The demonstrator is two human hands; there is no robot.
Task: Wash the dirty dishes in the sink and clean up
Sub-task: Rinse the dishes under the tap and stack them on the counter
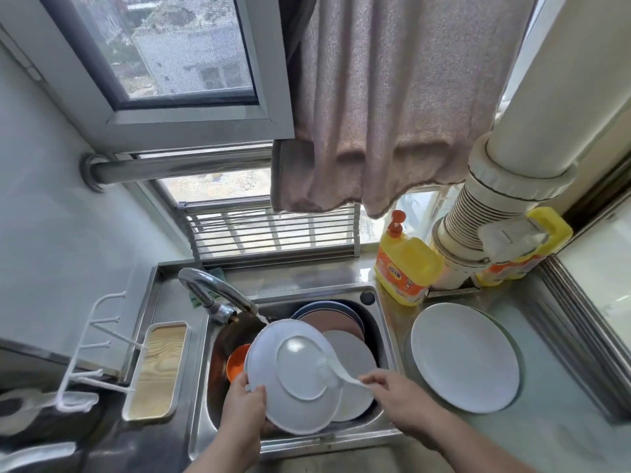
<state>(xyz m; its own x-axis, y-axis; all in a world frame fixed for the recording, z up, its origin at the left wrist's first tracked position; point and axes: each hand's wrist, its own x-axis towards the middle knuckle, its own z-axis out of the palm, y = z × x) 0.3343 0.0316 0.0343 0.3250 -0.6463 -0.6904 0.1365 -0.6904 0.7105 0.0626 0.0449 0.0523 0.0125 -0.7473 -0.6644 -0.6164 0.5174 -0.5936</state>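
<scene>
My left hand (244,401) has its grip clamped on the rim of the white plate (293,373), tilted over the sink (384,303) so the faucet (218,291) water runs off. My right hand (397,390) pinches a white cloth (336,368) to wipe it. One plate (464,356) waits on the surface.

My only view is head-worn and wide-angle, looking steeply down and forward, close over the stainless steel sink (382,322) toward the window.
</scene>
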